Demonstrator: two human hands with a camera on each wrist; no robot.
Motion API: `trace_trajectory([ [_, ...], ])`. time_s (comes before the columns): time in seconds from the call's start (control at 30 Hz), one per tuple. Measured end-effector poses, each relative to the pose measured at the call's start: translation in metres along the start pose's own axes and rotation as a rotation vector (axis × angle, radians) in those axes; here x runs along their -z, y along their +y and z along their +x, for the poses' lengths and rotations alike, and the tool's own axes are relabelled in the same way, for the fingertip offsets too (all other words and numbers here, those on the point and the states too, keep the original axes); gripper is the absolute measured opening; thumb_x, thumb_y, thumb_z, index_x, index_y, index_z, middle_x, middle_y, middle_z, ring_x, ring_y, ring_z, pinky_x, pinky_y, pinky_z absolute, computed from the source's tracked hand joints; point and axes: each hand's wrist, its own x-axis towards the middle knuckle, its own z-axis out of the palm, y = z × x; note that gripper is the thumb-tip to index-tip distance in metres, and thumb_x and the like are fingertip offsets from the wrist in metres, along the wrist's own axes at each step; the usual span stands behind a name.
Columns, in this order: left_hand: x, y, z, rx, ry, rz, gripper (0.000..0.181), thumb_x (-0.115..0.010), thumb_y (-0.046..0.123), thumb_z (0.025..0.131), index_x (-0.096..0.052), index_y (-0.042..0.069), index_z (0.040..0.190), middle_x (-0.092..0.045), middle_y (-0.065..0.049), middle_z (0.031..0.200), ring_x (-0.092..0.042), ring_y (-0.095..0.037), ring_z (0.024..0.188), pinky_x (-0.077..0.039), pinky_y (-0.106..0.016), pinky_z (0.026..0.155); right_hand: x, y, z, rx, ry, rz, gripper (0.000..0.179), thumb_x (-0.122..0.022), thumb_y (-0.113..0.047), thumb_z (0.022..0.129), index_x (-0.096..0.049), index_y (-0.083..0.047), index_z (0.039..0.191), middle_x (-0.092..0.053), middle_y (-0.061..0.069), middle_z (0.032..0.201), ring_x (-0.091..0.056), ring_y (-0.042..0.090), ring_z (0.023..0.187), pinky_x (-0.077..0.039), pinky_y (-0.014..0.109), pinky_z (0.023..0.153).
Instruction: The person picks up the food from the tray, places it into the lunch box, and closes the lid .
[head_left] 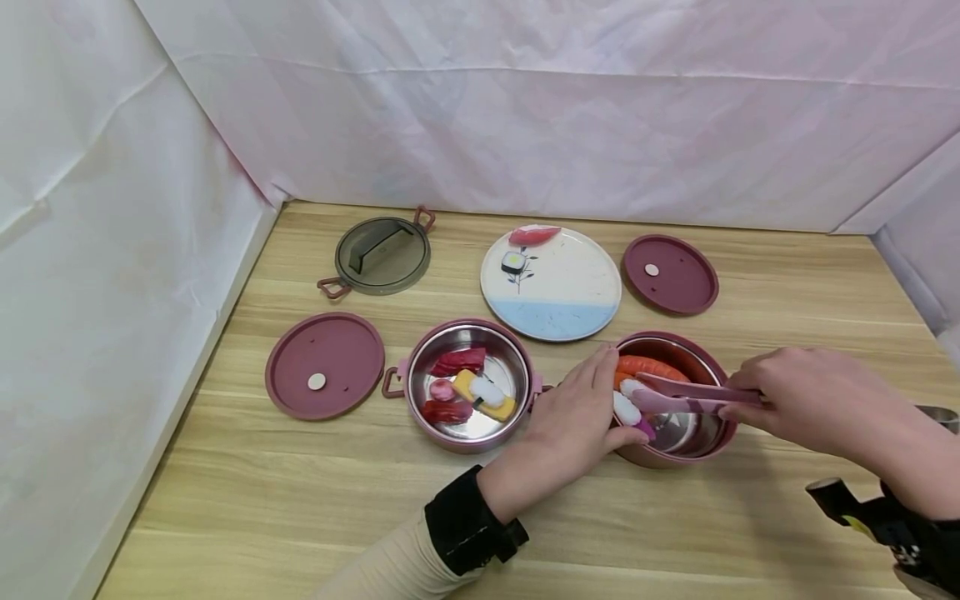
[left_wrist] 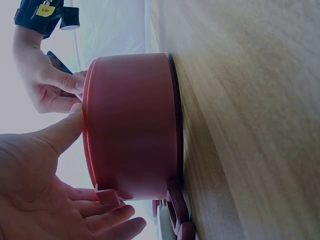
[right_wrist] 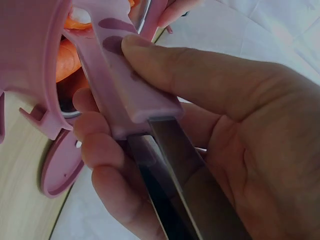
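Observation:
My right hand grips a pair of tongs with pink ends and metal handles. Their tips reach into the right pink pot, at a white rice piece with purple below it. Whether the tips pinch this piece I cannot tell. Orange carrot-like toys lie in the same pot. Against the pot's left side rests my left hand, thumb touching the rim and fingers extended alongside. To its left stands another pink pot holding red meat-like strips and a yellow-and-white toy.
Behind the pots lies a round plate with a red fish slice and a sushi roll. Maroon lids lie left and back right. A dark handled lid sits back left. White cloth walls border the table.

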Motion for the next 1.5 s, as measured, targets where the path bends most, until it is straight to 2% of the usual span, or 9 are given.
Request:
trace_trajectory([
  [0.2, 0.000, 0.000, 0.000, -0.007, 0.004, 0.001, 0.095, -0.063, 0.062, 0.086, -0.023, 0.016, 0.159, -0.028, 0.003, 0.165, -0.031, -0.011, 0.150, -0.049, -0.034, 0.108, -0.004, 0.005, -0.001, -0.003, 0.017, 0.013, 0.015, -0.079, -0.039, 0.083, -0.071, -0.027, 0.079, -0.054, -0.017, 0.066, -0.040, 0.005, 0.057, -0.031, 0.026, 0.051],
  [0.43, 0.001, 0.000, 0.000, -0.007, 0.002, 0.004, 0.094, -0.063, 0.063, 0.086, -0.023, 0.017, 0.159, -0.028, 0.004, 0.165, -0.031, -0.010, 0.150, -0.049, -0.034, 0.107, -0.004, 0.008, -0.002, -0.006, 0.014, 0.041, 0.017, -0.081, -0.041, 0.080, -0.075, -0.025, 0.087, -0.057, -0.018, 0.071, -0.042, 0.001, 0.060, -0.033, 0.024, 0.052],
  [0.67, 0.001, -0.001, 0.000, -0.005, 0.004, 0.006, 0.094, -0.063, 0.062, 0.086, -0.024, 0.016, 0.158, -0.029, 0.004, 0.165, -0.031, -0.010, 0.150, -0.049, -0.034, 0.107, -0.002, 0.010, -0.005, -0.004, 0.032, 0.043, 0.019, -0.082, -0.042, 0.079, -0.073, -0.027, 0.086, -0.047, -0.016, 0.067, -0.037, -0.002, 0.060, -0.029, 0.021, 0.053],
  [0.9, 0.001, 0.000, 0.000, -0.002, -0.003, -0.002, 0.095, -0.063, 0.062, 0.086, -0.023, 0.017, 0.159, -0.029, 0.004, 0.165, -0.031, -0.009, 0.150, -0.049, -0.034, 0.107, 0.000, 0.016, -0.006, -0.009, 0.025, 0.034, 0.024, -0.081, -0.040, 0.080, -0.077, -0.020, 0.093, -0.063, -0.015, 0.077, -0.044, 0.001, 0.063, -0.035, 0.023, 0.053],
  [1.03, 0.001, 0.000, 0.000, 0.003, -0.008, -0.003, 0.095, -0.063, 0.062, 0.086, -0.023, 0.017, 0.159, -0.028, 0.004, 0.165, -0.031, -0.009, 0.150, -0.049, -0.035, 0.108, 0.003, 0.016, -0.007, -0.036, 0.028, 0.026, 0.030, -0.080, -0.042, 0.082, -0.077, -0.016, 0.095, -0.063, -0.013, 0.076, -0.043, 0.003, 0.062, -0.035, 0.023, 0.053],
  [1.17, 0.001, 0.000, 0.000, 0.005, -0.005, 0.001, 0.095, -0.064, 0.063, 0.086, -0.023, 0.017, 0.159, -0.028, 0.004, 0.165, -0.031, -0.009, 0.150, -0.049, -0.034, 0.107, 0.010, 0.016, -0.010, -0.056, 0.073, 0.008, 0.029, -0.079, -0.042, 0.083, -0.074, -0.016, 0.093, -0.056, -0.013, 0.070, -0.039, 0.003, 0.059, -0.032, 0.022, 0.052],
  [1.33, 0.000, 0.000, 0.000, 0.002, -0.008, -0.003, 0.095, -0.063, 0.062, 0.086, -0.022, 0.017, 0.159, -0.026, 0.005, 0.165, -0.029, -0.009, 0.151, -0.047, -0.033, 0.109, 0.018, 0.017, -0.012, -0.040, 0.177, -0.010, 0.023, -0.079, -0.039, 0.083, -0.073, -0.018, 0.087, -0.054, -0.013, 0.067, -0.037, 0.001, 0.057, -0.031, 0.022, 0.051],
  [1.5, 0.000, -0.001, -0.001, -0.002, -0.003, 0.006, 0.095, -0.063, 0.063, 0.086, -0.023, 0.016, 0.159, -0.027, 0.004, 0.165, -0.030, -0.010, 0.151, -0.048, -0.033, 0.109, 0.024, 0.017, -0.007, -0.059, 0.273, -0.025, 0.029, -0.079, -0.043, 0.082, -0.076, -0.016, 0.092, -0.052, -0.013, 0.065, -0.037, 0.000, 0.056, -0.031, 0.022, 0.050],
])
